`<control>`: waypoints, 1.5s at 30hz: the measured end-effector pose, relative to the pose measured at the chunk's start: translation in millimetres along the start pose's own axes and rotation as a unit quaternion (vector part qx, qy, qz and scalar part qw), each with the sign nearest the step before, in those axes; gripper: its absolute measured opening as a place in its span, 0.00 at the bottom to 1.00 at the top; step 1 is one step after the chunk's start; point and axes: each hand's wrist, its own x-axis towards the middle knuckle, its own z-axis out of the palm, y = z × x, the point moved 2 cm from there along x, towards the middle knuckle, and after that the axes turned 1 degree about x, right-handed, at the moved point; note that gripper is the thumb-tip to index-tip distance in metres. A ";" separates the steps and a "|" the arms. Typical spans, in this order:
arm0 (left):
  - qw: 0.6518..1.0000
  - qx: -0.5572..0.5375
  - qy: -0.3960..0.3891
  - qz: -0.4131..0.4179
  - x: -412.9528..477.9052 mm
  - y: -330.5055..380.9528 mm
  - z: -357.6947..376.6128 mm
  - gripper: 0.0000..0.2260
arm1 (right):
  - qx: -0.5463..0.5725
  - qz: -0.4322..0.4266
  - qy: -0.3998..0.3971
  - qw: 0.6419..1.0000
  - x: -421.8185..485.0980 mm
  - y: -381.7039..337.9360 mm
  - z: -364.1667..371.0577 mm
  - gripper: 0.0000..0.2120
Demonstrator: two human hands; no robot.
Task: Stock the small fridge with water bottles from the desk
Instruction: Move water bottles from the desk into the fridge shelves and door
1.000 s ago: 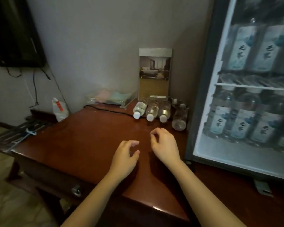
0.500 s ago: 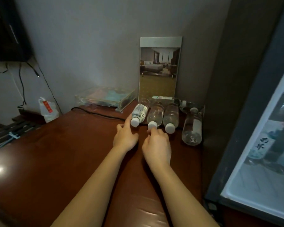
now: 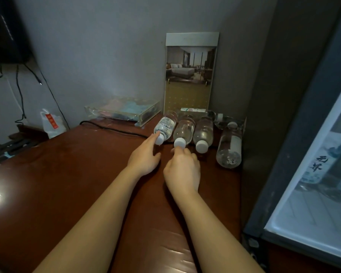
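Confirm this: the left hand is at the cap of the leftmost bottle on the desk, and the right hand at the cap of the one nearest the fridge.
Not quite. In the head view the right hand is at the cap of the second bottle from the left, not the bottle nearest the fridge. The left hand is at the leftmost bottle, as stated.

Dim and murky throughout, brightest at the cold pale glow of the fridge (image 3: 311, 223) interior on the right, plus one small blown-out glare spot on the polished desk (image 3: 71, 174) at the far left edge. Only soft, faint shadows beneath the forearms (image 3: 110, 213), and near-black crushing in the upper left corner. Fairly sharp in the middle, yet smeared and stretched toward the right edge, with straight lines leaning from wide-angle distortion and fine grain across the grey wall (image 3: 106, 56).
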 end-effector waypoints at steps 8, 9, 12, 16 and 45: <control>0.998 -0.058 0.017 -0.021 7.4 5.8 -2.2 0.26 | -0.004 0.021 0.020 1.000 4.4 4.8 0.1 0.17; 0.997 -0.066 0.017 -0.021 7.3 5.3 -2.4 0.26 | -0.005 0.020 0.022 1.000 4.4 4.7 0.3 0.17; 0.995 -0.093 0.022 -0.024 7.4 3.8 -3.4 0.25 | -0.008 0.016 0.021 1.000 3.3 4.4 1.3 0.17; 0.994 -0.091 0.038 -0.044 4.4 5.6 -5.5 0.21 | -0.007 0.018 0.024 1.000 3.3 4.9 0.3 0.16; 0.947 -0.095 0.302 -0.047 -20.2 29.8 -67.5 0.12 | 0.096 -0.058 -0.018 0.993 0.5 0.1 5.8 0.33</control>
